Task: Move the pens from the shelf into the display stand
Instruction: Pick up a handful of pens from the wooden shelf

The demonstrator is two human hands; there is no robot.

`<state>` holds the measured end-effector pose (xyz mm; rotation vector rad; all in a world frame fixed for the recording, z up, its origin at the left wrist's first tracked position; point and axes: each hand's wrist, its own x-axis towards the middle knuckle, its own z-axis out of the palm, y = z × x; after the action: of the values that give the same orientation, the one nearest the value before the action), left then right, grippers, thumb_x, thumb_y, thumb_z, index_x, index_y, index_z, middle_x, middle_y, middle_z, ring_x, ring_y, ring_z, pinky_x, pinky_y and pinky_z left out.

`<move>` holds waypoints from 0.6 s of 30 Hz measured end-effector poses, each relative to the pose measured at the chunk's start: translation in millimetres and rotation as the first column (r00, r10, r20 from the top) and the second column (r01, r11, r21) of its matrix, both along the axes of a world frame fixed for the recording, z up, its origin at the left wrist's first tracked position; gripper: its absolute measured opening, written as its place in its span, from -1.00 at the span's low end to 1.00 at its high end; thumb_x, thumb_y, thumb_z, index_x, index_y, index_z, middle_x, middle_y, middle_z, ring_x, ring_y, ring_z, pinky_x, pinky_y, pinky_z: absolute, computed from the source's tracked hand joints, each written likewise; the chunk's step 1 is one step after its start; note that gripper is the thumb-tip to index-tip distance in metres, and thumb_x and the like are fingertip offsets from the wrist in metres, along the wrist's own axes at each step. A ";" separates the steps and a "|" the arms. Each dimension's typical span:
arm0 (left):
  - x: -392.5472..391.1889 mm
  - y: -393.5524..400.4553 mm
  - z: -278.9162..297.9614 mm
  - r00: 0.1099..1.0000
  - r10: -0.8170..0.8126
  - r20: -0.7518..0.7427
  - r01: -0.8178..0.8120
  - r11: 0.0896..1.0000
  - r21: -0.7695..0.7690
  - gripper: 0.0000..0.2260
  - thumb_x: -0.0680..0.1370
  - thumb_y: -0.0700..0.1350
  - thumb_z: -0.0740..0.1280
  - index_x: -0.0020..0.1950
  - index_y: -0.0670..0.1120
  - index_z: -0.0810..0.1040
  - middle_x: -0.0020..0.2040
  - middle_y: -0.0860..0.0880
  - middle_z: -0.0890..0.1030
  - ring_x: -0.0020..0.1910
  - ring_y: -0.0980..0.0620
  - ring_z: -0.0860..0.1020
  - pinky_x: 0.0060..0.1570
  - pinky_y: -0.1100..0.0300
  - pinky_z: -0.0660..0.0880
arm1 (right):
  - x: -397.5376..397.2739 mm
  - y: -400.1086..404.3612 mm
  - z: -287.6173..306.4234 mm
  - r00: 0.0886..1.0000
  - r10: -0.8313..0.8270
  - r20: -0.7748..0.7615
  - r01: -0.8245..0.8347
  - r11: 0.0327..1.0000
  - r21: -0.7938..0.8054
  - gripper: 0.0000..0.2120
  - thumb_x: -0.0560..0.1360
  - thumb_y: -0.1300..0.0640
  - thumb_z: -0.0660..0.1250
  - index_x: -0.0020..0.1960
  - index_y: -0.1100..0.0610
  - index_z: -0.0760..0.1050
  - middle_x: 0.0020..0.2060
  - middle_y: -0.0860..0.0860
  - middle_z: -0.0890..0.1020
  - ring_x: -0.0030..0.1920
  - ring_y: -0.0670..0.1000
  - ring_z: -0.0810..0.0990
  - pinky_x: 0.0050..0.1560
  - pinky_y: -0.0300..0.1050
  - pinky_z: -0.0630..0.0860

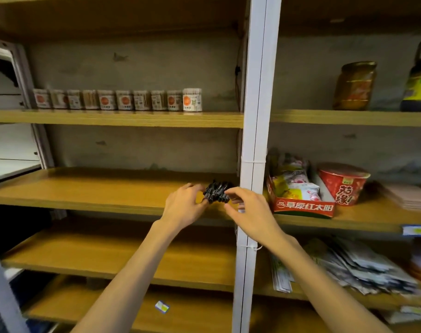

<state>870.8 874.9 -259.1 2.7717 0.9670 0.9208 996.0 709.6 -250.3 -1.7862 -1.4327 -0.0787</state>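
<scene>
A bundle of several black pens [216, 191] lies on the wooden middle shelf [103, 188], close to the white upright post [254, 140]. My left hand [184, 205] reaches in from the left, its curled fingertips touching the bundle's left end. My right hand [245, 207] comes from the right, fingers curled against the bundle's right end. Both hands close in around the pens, which still rest on the shelf. No display stand is in view.
A row of small toothpick jars [118, 99] lines the shelf above. Right of the post stand a red snack box [300, 198], a red noodle cup [343, 182], a jar [355, 86] and stacked packets [363, 267]. Lower wooden shelves run below.
</scene>
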 end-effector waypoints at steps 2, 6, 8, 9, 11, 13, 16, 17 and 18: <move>5.6 9.7 -5.8 1.000 0.001 -0.026 -0.002 1.000 -0.030 -0.66 0.57 0.17 0.33 0.29 0.07 0.55 0.15 0.00 0.60 0.10 -0.08 0.58 -0.04 0.04 0.56 | -2.6 4.9 -1.8 1.000 -0.003 -0.011 0.003 1.000 -0.021 -0.60 0.59 0.08 0.38 0.41 0.00 0.47 0.26 -0.06 0.58 0.20 -0.17 0.54 0.25 -0.14 0.56; 16.0 27.3 -13.9 1.000 -0.009 -0.023 0.007 0.996 -0.089 -0.66 0.58 0.19 0.32 0.27 0.05 0.55 0.14 -0.01 0.58 0.09 -0.07 0.59 -0.03 0.06 0.56 | -5.9 13.0 -0.7 0.998 -0.033 -0.053 0.031 0.999 -0.024 -0.59 0.59 0.08 0.39 0.43 0.00 0.46 0.28 -0.07 0.58 0.20 -0.16 0.56 0.26 -0.13 0.56; 20.9 35.0 -16.8 1.000 -0.011 -0.010 0.010 0.993 -0.120 -0.66 0.58 0.20 0.32 0.24 0.04 0.56 0.13 -0.01 0.58 0.07 -0.06 0.59 -0.04 0.06 0.57 | -9.0 16.5 -0.2 0.996 -0.048 -0.079 0.045 0.998 -0.041 -0.57 0.59 0.09 0.38 0.44 0.00 0.44 0.30 -0.06 0.58 0.23 -0.14 0.56 0.29 -0.09 0.56; 23.6 39.2 -17.0 1.000 -0.006 -0.002 0.005 0.991 -0.130 -0.66 0.58 0.20 0.32 0.23 0.03 0.56 0.13 -0.01 0.59 0.07 -0.06 0.59 -0.03 0.06 0.57 | -10.4 19.0 0.4 0.995 -0.056 -0.083 0.052 0.997 -0.050 -0.57 0.60 0.09 0.38 0.45 0.00 0.43 0.31 -0.06 0.57 0.25 -0.13 0.56 0.30 -0.06 0.56; 28.6 47.6 -16.1 1.000 0.017 0.014 -0.014 0.989 -0.145 -0.66 0.58 0.21 0.31 0.23 0.03 0.55 0.14 -0.01 0.59 0.08 -0.05 0.59 0.01 0.05 0.57 | -12.4 25.3 0.8 0.993 -0.074 -0.088 0.069 0.996 -0.056 -0.55 0.60 0.09 0.38 0.46 0.00 0.42 0.34 -0.06 0.55 0.29 -0.12 0.54 0.33 -0.07 0.54; 33.8 55.3 -15.3 0.999 0.042 0.011 -0.040 0.988 -0.149 -0.61 0.58 0.24 0.31 0.26 0.01 0.54 0.17 -0.02 0.58 0.12 -0.06 0.58 0.06 0.02 0.57 | -14.2 32.2 -0.4 0.991 -0.098 -0.093 0.093 0.994 -0.054 -0.56 0.61 0.09 0.36 0.47 -0.02 0.40 0.36 -0.07 0.52 0.32 -0.12 0.51 0.35 -0.10 0.50; 43.7 64.8 -15.3 0.998 0.058 -0.016 -0.060 0.987 -0.150 -0.53 0.56 0.28 0.30 0.31 -0.02 0.53 0.23 -0.05 0.56 0.20 -0.09 0.54 0.12 0.00 0.54 | -18.0 44.6 -3.2 0.986 -0.145 -0.079 0.140 0.988 -0.066 -0.55 0.62 0.07 0.35 0.47 -0.07 0.36 0.39 -0.10 0.48 0.37 -0.11 0.47 0.35 -0.14 0.46; 47.3 67.8 -15.6 0.998 0.054 -0.025 -0.058 0.986 -0.154 -0.51 0.56 0.28 0.30 0.31 -0.03 0.53 0.25 -0.06 0.55 0.21 -0.09 0.54 0.13 0.01 0.54 | -19.2 49.0 -3.4 0.985 -0.159 -0.068 0.154 0.986 -0.070 -0.54 0.62 0.06 0.35 0.48 -0.08 0.34 0.39 -0.11 0.46 0.37 -0.11 0.46 0.34 -0.16 0.47; 50.8 70.8 -16.1 0.998 0.051 -0.034 -0.056 0.986 -0.157 -0.50 0.56 0.29 0.30 0.31 -0.04 0.53 0.26 -0.07 0.55 0.22 -0.09 0.53 0.13 0.02 0.53 | -20.1 53.5 -3.3 0.984 -0.169 -0.060 0.165 0.984 -0.073 -0.53 0.61 0.05 0.35 0.48 -0.08 0.33 0.40 -0.12 0.45 0.37 -0.11 0.45 0.32 -0.17 0.49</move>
<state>921.6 945.7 -275.2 2.6464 1.0741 0.7743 975.9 763.1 -253.6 -1.9449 -1.2499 -0.0574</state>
